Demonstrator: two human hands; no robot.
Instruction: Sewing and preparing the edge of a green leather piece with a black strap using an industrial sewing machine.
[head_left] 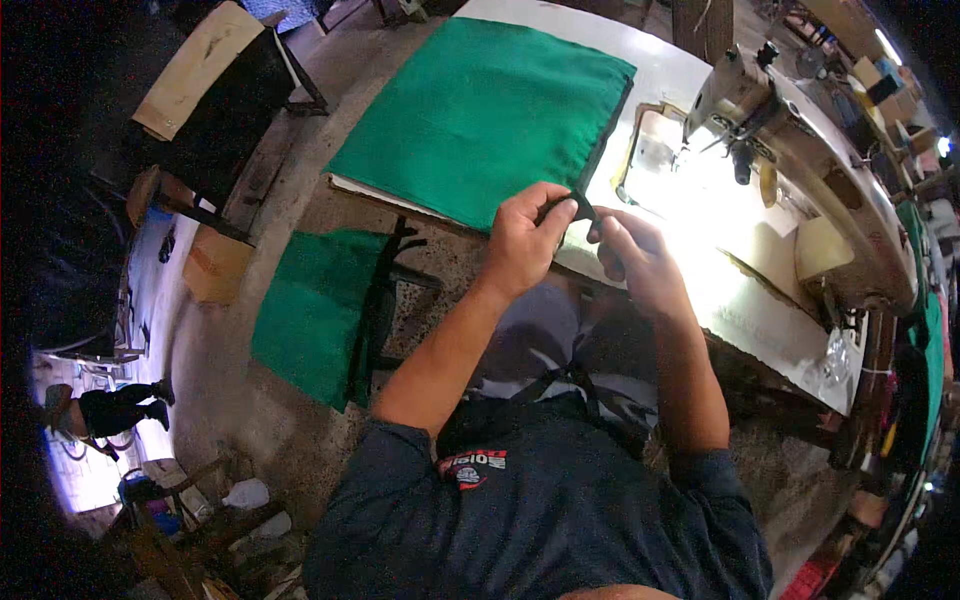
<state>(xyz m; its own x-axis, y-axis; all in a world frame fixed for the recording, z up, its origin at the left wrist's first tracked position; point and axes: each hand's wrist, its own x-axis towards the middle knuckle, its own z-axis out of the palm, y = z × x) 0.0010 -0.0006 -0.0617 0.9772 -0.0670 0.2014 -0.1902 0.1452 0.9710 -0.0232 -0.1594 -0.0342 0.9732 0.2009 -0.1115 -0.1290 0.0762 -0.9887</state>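
Note:
A green fabric panel (470,110) with a dark edging along its right side lies on the white tabletop (660,55). My left hand (525,240) pinches the black edging at the panel's near-right corner, thumb on top. My right hand (640,260) is just right of it, fingers curled on the end of the dark strip. To the right stands an industrial sewing machine (790,140) with a bright light under its head, washing out part of the table beside it.
Another green piece with black straps (310,315) hangs below the table's left end. A draped stand (200,70) is at upper left. A person (95,410) is in the distance at lower left. A clutter of items (180,500) lies at lower left.

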